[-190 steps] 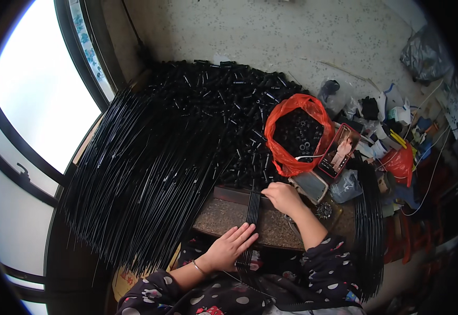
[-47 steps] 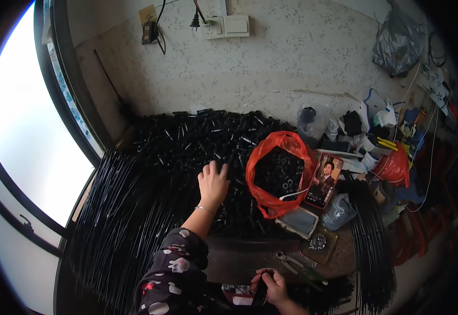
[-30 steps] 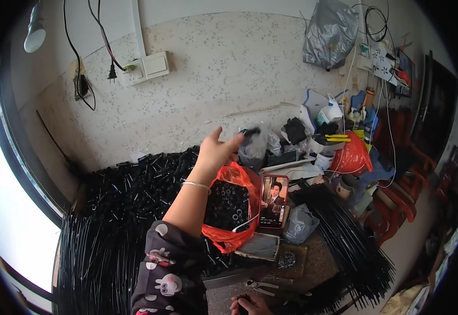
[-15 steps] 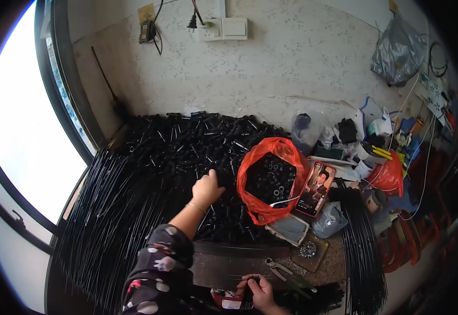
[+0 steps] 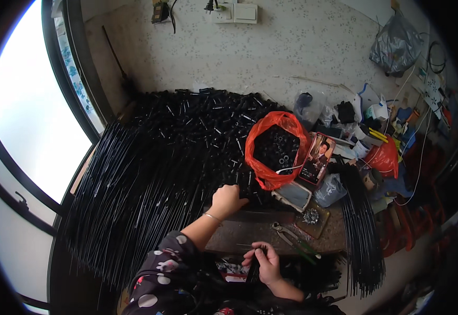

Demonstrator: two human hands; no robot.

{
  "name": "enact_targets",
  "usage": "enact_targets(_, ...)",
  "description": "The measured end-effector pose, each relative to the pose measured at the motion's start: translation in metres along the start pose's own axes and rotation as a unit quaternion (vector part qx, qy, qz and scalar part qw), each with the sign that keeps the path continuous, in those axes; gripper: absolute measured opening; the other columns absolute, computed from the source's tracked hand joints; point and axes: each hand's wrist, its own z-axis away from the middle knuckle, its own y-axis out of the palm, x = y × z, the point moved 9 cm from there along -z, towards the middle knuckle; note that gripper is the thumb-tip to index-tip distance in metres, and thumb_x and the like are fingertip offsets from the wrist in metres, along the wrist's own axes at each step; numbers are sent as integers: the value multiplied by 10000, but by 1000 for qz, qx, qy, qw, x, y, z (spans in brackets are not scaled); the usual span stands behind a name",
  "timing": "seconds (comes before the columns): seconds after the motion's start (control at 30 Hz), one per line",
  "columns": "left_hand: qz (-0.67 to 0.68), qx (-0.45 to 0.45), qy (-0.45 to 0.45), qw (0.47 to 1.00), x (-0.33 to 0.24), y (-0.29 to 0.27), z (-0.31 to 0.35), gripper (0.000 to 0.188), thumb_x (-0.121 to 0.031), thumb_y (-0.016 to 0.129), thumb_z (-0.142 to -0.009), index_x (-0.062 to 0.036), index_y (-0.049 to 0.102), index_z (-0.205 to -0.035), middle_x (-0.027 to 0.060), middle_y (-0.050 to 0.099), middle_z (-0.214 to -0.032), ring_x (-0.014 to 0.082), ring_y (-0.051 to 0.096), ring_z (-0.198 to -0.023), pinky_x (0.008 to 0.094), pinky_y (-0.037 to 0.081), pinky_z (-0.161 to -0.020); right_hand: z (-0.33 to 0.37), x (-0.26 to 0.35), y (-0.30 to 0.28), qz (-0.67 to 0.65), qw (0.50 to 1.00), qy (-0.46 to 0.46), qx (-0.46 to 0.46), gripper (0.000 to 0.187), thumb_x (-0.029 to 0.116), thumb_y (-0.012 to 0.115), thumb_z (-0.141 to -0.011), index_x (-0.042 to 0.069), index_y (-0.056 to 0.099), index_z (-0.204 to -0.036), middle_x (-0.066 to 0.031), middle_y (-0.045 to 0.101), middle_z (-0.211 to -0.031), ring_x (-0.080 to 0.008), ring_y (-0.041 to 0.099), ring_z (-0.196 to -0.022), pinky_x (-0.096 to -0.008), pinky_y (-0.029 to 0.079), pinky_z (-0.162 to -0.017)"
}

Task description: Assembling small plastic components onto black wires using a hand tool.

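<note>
Left hand (image 5: 226, 201), fingertips out of sight

"Workshop or home?"
"A small workroom with touches of both. Beyond the left hand (image 5: 226, 201) spreads a heap of short black cylindrical parts (image 5: 203, 113), and to that hand's left a mass of long thin black rods (image 5: 129, 205)."
"Any tools?"
"Green-handled metal pliers (image 5: 283, 232), just beside the right hand (image 5: 268, 264)."
"And the homely side?"
"Pale, grey-flecked wallpaper (image 5: 239, 58) and a white wall switch (image 5: 246, 13), well beyond both hands."
</note>
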Motion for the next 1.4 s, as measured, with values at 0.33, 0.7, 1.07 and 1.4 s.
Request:
enact_targets(0.33,220,-321,41,920,23,-27,57,274,-177,737,-651,-24,642,-858,160,638,-772,305,631,-716,359,495,-634,23,0,-34,-88,992,-50,-73,125,99,560,-874,11,596,-955,-78,625,-868,-144,595,-763,-258,473,-727)
enact_targets(0.7,719,-78,112,681,-28,0,143,123,-166,540,-881,-53,542,-831,52,460,-1075,125,460,-914,264,389,-793,29,6,-14,95,991,-94,-7,116,93,581,-863,-3,581,-928,-57,622,-827,-115,570,-735,-252,460,-719)
enact_targets(1.07,764,57,-59,640,15,54,176,156,-17,638,-778,-18,570,-918,75,597,-903,120,552,-648,215,445,-584,23,-6,-6,14,998,-50,22,103,72,564,-869,12,545,-950,-33,576,-833,-98,538,-776,-246,445,-716)
enact_targets(1.4,871,189,-92,444,-14,72,190,196,32,603,-794,15,559,-984,155,601,-991,170,614,-786,232,524,-727,30,-2,1,-10,996,-80,-36,189,52,589,-851,42,477,-1003,-16,530,-912,-78,505,-824,-212,420,-751)
